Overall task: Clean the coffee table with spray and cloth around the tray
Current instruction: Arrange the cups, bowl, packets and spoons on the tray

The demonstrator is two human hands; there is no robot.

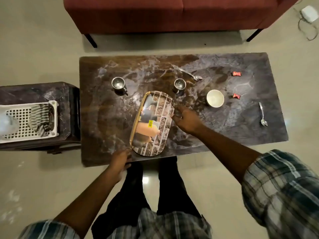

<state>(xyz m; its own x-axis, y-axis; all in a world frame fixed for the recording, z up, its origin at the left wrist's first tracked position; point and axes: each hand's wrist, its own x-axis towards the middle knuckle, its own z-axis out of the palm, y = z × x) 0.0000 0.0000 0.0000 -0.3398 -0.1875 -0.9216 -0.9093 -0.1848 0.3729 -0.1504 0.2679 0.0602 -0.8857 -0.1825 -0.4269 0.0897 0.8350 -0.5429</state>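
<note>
At the frame's left edge a white basket [22, 121] is cut off — a striped cloth [40, 118] lies in it, and a pale blurred shape beside it cannot be identified. On the table [107, 107], the tray [151, 123] lies near the front edge. The left hand [120, 161] grips its near end; the right hand [185, 120] holds its right rim, fingertips hidden.

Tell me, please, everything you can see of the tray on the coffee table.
The tray is a long oval with a thin golden rim, printed with a pale brick pattern and grey and peach bottle shapes, and it carries a small yellow sticker. It looks glossy and holds nothing. It sits angled near the coffee table's front edge. The left hand touches its near end, the right hand its right side.
</note>
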